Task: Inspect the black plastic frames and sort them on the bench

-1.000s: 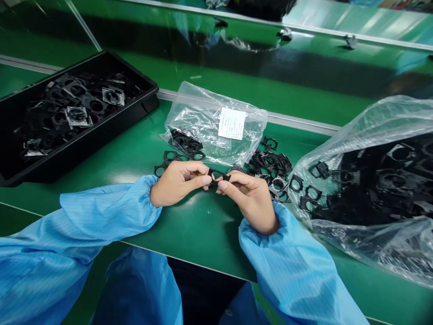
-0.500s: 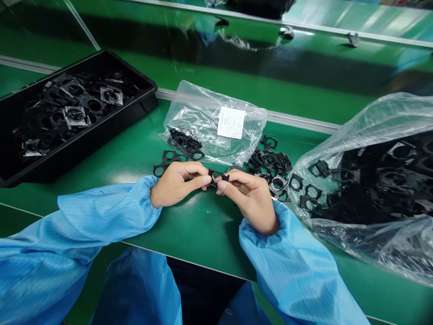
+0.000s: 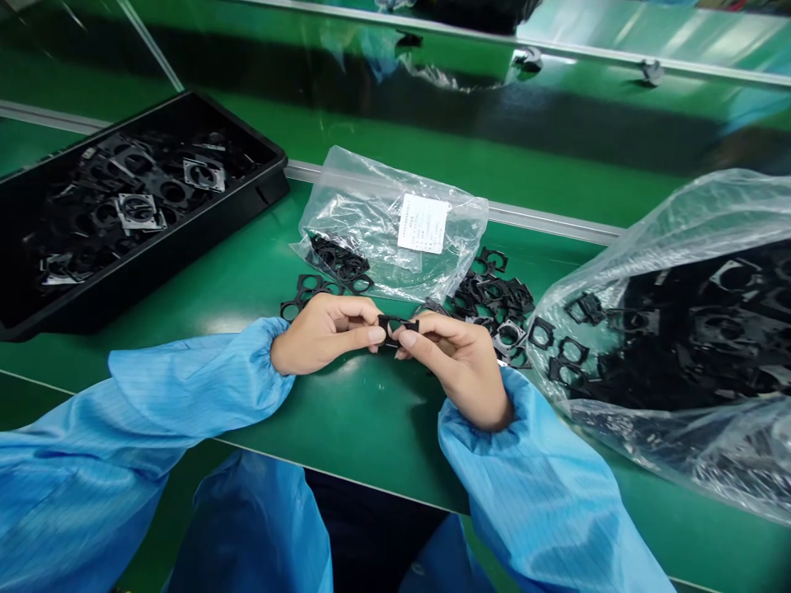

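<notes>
Between my two hands is a small black frame with a round opening (image 3: 395,319), raised a little above the green table. My left hand (image 3: 330,333) pinches its left end between thumb and fingers. The right end is pinched by my right hand (image 3: 454,362), whose thumb lies across the front edge. Fingertips hide part of the frame. Just beyond my hands, loose black frames (image 3: 494,296) lie piled on the right, and more black frames (image 3: 312,288) lie on the left, partly behind my left hand.
A black bin (image 3: 247,202) full of black and silver parts stands at the left. A clear labelled bag (image 3: 371,189) lies flat behind my hands. At the right, a large clear bag (image 3: 587,255) spills similar frames. A metal strip (image 3: 549,224) runs along the table's back.
The black frame has tilted slightly and sits more level between my fingers. Both hands keep their pinch and have barely shifted.
</notes>
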Motion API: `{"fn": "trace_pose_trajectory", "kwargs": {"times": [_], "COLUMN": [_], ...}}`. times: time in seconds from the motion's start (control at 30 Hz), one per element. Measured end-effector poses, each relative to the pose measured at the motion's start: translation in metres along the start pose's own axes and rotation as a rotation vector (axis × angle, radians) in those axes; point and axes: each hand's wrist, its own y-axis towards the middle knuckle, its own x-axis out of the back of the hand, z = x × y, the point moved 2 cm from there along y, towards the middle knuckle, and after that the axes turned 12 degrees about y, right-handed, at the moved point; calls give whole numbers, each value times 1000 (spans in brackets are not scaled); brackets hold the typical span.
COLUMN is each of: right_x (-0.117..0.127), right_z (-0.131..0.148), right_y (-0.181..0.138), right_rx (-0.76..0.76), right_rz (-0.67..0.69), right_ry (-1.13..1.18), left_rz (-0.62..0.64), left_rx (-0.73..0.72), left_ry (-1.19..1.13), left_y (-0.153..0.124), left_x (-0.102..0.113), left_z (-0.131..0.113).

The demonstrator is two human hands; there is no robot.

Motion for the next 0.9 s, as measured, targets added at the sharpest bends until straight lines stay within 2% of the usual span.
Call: {"fn": "trace_pose_trajectory", "kwargs": {"times": [0.13,0.33,0.63,0.9], "right_x": [1,3,3,4], "right_z": [3,1,3,-4], "right_y": [0,2,-1,1], "right_rx": [18,8,-1,-61], "right_rz": [32,76,106,46], "right_ry": [18,-2,-4,52], "left_rz": [1,-74,39,-53], "left_rx": [9,24,13,89], "left_ry": [-7,-56,-71,-122], "left_y": [0,2,0,2], "left_x": [0,0,-2,-1], "left_z": [1,4,0,1]}}
